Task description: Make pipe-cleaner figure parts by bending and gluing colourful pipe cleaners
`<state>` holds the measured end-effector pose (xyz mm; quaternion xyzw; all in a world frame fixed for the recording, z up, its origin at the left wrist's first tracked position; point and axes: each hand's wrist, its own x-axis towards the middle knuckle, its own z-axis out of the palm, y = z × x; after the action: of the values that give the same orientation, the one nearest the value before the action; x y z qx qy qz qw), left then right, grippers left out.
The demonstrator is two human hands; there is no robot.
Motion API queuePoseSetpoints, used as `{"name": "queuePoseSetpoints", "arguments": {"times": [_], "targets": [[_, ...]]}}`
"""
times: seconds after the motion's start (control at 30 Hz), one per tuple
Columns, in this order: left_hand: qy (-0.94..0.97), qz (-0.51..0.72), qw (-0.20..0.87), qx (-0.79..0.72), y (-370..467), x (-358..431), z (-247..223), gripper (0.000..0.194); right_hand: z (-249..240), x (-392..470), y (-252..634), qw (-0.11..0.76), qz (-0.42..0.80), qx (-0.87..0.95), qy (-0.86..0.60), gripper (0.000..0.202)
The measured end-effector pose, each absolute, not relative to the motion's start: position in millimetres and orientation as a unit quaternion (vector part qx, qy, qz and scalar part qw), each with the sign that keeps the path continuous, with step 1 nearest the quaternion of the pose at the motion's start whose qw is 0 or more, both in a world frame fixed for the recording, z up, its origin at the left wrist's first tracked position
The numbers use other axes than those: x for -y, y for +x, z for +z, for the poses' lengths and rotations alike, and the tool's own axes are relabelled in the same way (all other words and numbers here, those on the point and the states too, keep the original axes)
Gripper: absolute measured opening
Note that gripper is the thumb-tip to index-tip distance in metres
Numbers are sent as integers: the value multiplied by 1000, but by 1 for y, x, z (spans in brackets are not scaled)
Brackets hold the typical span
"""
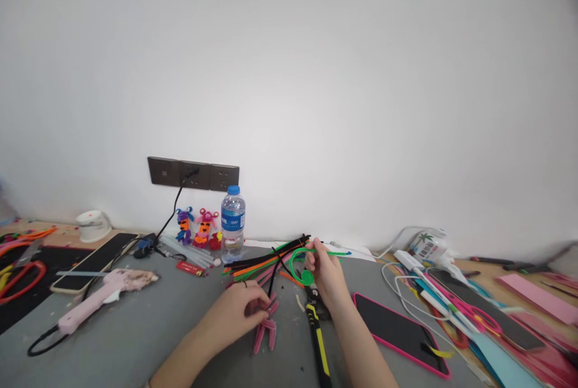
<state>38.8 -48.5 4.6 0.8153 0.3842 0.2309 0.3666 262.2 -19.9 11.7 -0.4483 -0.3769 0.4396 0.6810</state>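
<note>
My left hand is closed, thumb and fingers pinching a pink pipe-cleaner figure whose bent legs hang over the grey mat. A black pipe cleaner rises beside those fingertips; whether it joins the figure I cannot tell. Raised a little to the right, my right hand grips a green pipe cleaner that curves in a loop to a tight spiral, and a straight length with a blue tip sticks out to the right. Below this hand lie yellow-and-black pliers. Behind both hands is a bundle of black, orange and green pipe cleaners.
A water bottle stands by two small pipe-cleaner dolls. To the left lie a pink glue gun, a phone and orange scissors. A pink-cased phone, white cables and pink scissors are on the right.
</note>
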Motion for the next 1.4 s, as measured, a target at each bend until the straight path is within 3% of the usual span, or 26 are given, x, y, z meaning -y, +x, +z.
{"name": "queuePoseSetpoints", "arguments": {"times": [0.2,0.33,0.4,0.47,0.57,0.67,0.83,1.0,1.17,1.4], "targets": [[844,192,335,-372,45,52,-1,11,-3,11,269,654,384,401,-514,49],[830,239,334,-377,48,53,1,12,-11,9,271,652,286,396,-581,83],[825,266,322,-382,48,52,2,12,-13,9,272,628,194,422,-624,87],[822,287,307,-385,48,50,2,13,-11,11,272,600,101,457,-648,80],[812,328,291,-386,47,47,2,13,-1,17,267,586,19,510,-629,51],[785,377,298,-391,46,44,3,12,17,29,255,563,105,623,-533,24],[746,417,323,-406,44,44,9,8,36,51,227,419,373,713,-419,11],[728,425,338,-419,44,45,9,6,31,54,219,436,410,680,-424,3],[671,456,425,-401,44,45,10,7,31,51,222,455,479,644,-385,6],[568,466,556,-389,41,40,13,27,35,51,223,503,435,631,-399,6]]}}
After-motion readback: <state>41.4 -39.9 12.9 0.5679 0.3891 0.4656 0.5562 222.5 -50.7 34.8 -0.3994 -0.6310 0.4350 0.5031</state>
